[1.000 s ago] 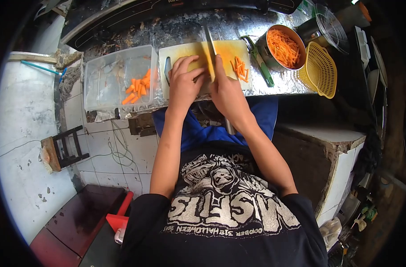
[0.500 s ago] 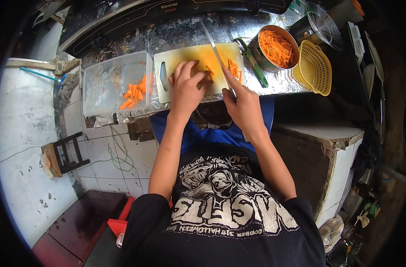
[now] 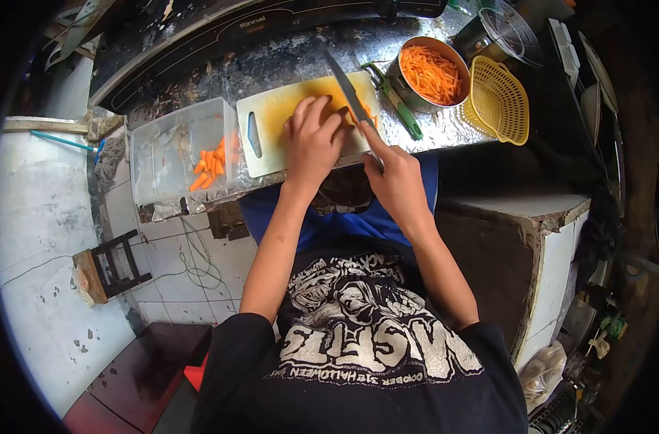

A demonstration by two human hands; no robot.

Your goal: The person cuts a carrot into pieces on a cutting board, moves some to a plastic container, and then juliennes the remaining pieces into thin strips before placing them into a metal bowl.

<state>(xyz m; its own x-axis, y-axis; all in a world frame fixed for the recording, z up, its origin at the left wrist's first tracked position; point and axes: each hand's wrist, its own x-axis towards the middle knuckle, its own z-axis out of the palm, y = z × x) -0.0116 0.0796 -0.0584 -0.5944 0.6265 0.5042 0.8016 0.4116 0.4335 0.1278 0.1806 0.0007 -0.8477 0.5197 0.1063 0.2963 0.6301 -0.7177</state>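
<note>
My right hand (image 3: 394, 177) is closed round the handle of a knife (image 3: 345, 85), whose blade points up and to the left over the right part of a cutting board (image 3: 271, 160). Curled over the middle of the board is my left hand (image 3: 313, 145), its fingertips beside the blade on a small carrot piece mostly hidden under them. Cut carrot strips (image 3: 369, 110) lie just right of the blade, partly covered by it. Orange carrot chunks (image 3: 211, 168) sit in a clear plastic container (image 3: 156, 155) left of the board.
A pot (image 3: 410, 92) of shredded carrot (image 3: 432, 74) stands right of the board, beside a yellow basket (image 3: 501, 101). A green-handled peeler (image 3: 404, 116) lies between board and pot. Behind is a black Rinnai stove (image 3: 264, 29). A metal strainer (image 3: 508, 29) is at the back right.
My left hand has moved right across the board, closer to the knife. The blade now lies over more of the cut strips. The whole view has shifted slightly.
</note>
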